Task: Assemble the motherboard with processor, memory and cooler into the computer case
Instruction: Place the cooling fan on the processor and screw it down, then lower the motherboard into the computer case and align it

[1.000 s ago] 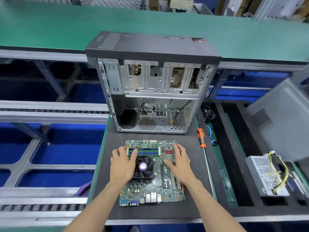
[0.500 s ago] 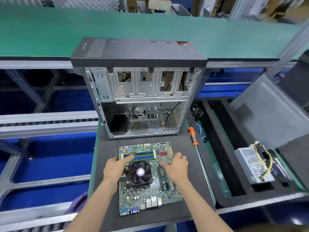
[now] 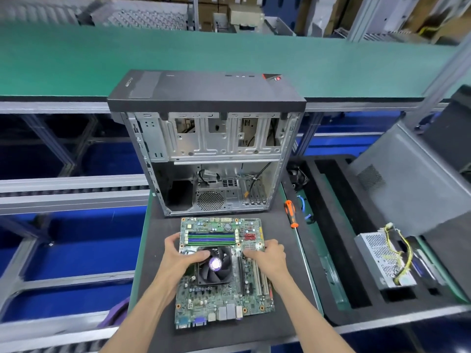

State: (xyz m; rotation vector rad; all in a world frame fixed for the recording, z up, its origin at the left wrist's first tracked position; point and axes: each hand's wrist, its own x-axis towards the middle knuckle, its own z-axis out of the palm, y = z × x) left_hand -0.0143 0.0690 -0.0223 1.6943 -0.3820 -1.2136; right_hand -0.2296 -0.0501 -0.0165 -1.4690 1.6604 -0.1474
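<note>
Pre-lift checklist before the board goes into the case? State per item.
1. Left hand grips the motherboard at its left edge, thumb by the cooler: ok.
2. Right hand grips the right edge: ok.
3. Memory sits in its slots: ok.
4. Cooler mounted on the board; fastening cannot tell.
5. Computer case open toward the board: ok. Loose cables hang inside the bay: not ok, may snag.
6. Screwdriver lies right of the case, off the path: ok.
</note>
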